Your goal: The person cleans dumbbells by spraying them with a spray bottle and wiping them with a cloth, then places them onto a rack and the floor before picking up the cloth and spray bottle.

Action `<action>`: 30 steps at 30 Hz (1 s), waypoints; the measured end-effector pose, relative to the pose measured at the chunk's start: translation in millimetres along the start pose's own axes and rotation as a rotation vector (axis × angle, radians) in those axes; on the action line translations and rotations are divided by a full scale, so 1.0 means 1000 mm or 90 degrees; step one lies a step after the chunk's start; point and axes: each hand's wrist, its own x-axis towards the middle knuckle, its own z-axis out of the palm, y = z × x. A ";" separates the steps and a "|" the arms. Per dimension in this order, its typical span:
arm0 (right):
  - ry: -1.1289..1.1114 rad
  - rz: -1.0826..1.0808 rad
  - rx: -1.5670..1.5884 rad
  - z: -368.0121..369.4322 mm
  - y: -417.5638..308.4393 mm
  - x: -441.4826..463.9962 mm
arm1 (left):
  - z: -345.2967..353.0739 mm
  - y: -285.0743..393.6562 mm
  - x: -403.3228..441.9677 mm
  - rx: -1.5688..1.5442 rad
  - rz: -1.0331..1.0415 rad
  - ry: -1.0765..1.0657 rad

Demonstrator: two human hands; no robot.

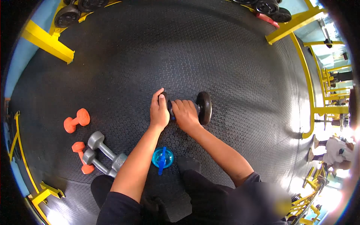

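A black dumbbell [204,108] lies sideways in front of me, low over or on the floor; I cannot tell whether it touches. My right hand [185,114] is wrapped over its handle, close to the round right end plate. My left hand [159,113] cups the left end, thumb and fingers pointing up around it, and hides most of that plate. Nearer my body, a translucent blue bottle [169,159] with a blue strap or handle stands between my forearms.
Left of me lie two orange dumbbells [77,120] and two grey dumbbells [104,148], partly behind my left forearm. Yellow racks [48,43] with black weights stand at the far left and far right [292,28]. Another person [333,152] is at the right edge. Black textured rubber matting [240,86] covers the floor.
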 end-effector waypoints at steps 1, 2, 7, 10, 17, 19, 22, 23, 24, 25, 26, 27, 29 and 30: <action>0.012 0.001 0.044 -0.005 0.002 -0.009 | 0.000 -0.003 0.003 0.003 0.026 0.002; 0.016 0.003 0.043 -0.009 0.003 -0.017 | -0.001 -0.006 0.004 0.004 0.052 0.009; -0.099 -0.017 0.105 -0.021 -0.001 -0.086 | -0.002 0.004 0.005 0.009 -0.002 0.003; -0.359 -0.008 0.177 -0.042 -0.013 -0.111 | -0.002 0.000 0.005 0.011 -0.006 0.001; -0.191 0.071 0.351 -0.092 0.009 -0.032 | -0.018 0.003 -0.009 -0.023 0.024 -0.061; -0.190 0.061 0.244 -0.078 0.013 -0.007 | -0.048 0.030 -0.027 -0.013 -0.070 -0.147; -0.245 0.029 0.144 -0.048 0.020 0.015 | -0.116 0.070 -0.076 -0.032 -0.092 -0.267; -0.392 0.061 0.147 -0.046 0.018 0.026 | -0.140 0.084 -0.092 -0.038 -0.122 -0.275; -0.541 0.093 0.146 -0.043 0.018 0.036 | -0.158 0.097 -0.106 -0.047 -0.153 -0.284; -0.539 0.089 0.166 -0.027 0.022 0.039 | -0.167 0.109 -0.116 -0.044 -0.152 -0.277; -0.543 0.080 0.167 -0.026 0.026 0.047 | -0.175 0.119 -0.125 0.070 -0.222 -0.260; -0.548 0.111 0.138 -0.026 0.026 0.053 | -0.185 0.131 -0.131 0.186 -0.300 -0.244; -0.595 0.116 0.113 -0.023 0.019 0.048 | -0.189 0.152 -0.143 0.404 -0.130 -0.251; -0.559 0.130 0.124 -0.020 0.020 0.046 | -0.186 0.157 -0.147 0.412 -0.072 -0.235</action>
